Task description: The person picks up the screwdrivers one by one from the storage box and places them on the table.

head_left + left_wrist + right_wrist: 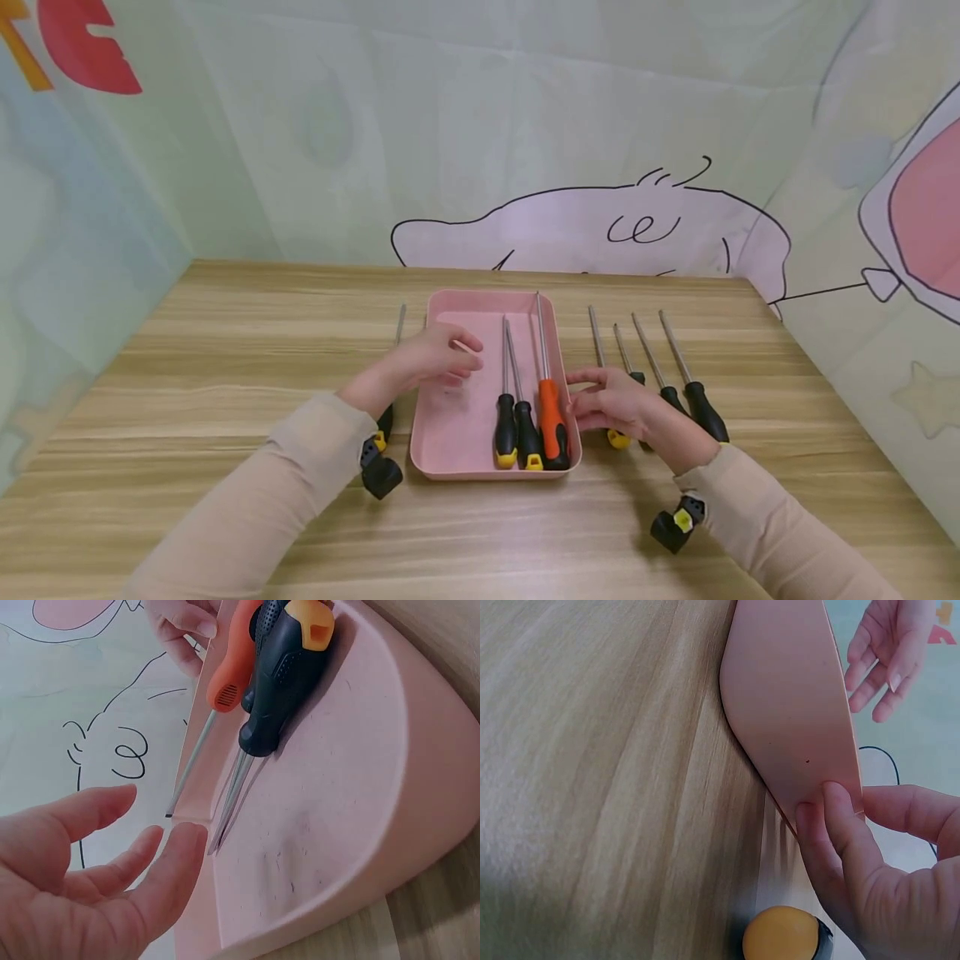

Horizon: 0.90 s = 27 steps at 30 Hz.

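A pink tray (pixel 465 433) holds two black-handled screwdrivers with yellow ends (pixel 506 429) and an orange-and-black screwdriver (pixel 551 421) along its right side. Over the tray's left part hovers my left hand (pixel 435 357), fingers loosely bent and nothing in them; the left wrist view shows the hand (pixel 112 877) near the screwdriver tips. My right hand (pixel 618 404) pinches the tray's right wall. In the right wrist view, fingertips (pixel 836 799) press the outer face of that wall, with another digit at the rim.
One screwdriver (pixel 400 325) lies left of the tray, partly hidden by my left arm. Several more screwdrivers (pixel 705 412) lie on the wooden table (pixel 247 350) to the right, some partly behind my right hand. A printed cloth (pixel 487 125) rises behind the table.
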{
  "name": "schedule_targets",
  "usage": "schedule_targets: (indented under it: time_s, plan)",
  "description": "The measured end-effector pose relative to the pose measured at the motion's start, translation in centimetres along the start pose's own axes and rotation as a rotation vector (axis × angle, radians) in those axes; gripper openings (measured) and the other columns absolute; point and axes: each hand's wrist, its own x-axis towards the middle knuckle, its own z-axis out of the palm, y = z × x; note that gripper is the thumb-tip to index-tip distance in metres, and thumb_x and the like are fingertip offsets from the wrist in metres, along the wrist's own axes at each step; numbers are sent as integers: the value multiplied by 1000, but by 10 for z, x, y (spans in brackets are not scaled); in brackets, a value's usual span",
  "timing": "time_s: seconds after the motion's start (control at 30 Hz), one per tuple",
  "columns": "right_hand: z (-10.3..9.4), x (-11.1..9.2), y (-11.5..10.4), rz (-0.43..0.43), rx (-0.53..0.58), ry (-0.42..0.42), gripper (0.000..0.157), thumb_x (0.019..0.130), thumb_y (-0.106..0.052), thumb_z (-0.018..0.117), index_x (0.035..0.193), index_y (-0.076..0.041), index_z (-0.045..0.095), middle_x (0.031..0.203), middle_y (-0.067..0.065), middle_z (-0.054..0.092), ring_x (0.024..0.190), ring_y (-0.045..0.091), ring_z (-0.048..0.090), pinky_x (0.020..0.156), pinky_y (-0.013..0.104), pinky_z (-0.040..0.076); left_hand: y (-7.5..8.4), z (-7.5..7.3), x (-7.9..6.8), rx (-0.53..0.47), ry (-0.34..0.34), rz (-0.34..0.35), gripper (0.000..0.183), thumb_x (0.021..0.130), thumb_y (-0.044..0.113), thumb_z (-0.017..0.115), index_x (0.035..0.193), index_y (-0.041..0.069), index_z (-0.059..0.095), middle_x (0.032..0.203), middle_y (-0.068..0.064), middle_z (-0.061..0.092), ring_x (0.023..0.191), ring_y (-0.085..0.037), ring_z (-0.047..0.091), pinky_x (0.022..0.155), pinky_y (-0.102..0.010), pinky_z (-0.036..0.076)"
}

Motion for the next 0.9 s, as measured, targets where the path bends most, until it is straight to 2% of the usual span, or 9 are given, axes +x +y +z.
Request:
schedule_targets:
  time_s: [0.37, 0.57, 0.73, 0.9]
  plan:
    - [0, 0, -1, 7, 3, 4, 58, 88, 10, 50, 139, 12, 23, 92, 11, 61, 80, 16, 62, 77, 35, 54, 7, 11, 5, 2, -38, -14, 40, 89, 11, 62, 124, -5, 51, 114, -17, 58, 97, -28, 61, 78, -32, 53]
    - [0, 0, 0, 7, 1, -4, 58, 88, 10, 50, 140, 12, 23, 92, 10, 61, 81, 16, 62, 78, 36, 53, 11, 18, 7, -28, -39, -14, 45, 89, 13, 63, 128, -2, 47, 109, -15, 60, 98, -28, 61, 77, -31, 53]
    - [0, 0, -1, 7, 5, -5, 59, 88, 10, 50, 140, 12, 22, 89, 9, 62, 79, 16, 62, 76, 35, 54, 13, 24, 11, -19, -49, 15, 38, 89, 12, 62, 122, -2, 53, 107, -12, 61, 92, -24, 62, 78, -29, 53]
    - [0, 0, -1, 6, 6, -4, 58, 88, 10, 50, 139, 12, 23, 89, 9, 63, 80, 16, 62, 77, 36, 54, 14, 30, 15, -10, -52, 0, 33, 89, 12, 62, 120, -1, 57, 108, -10, 60, 87, -19, 63, 80, -29, 52]
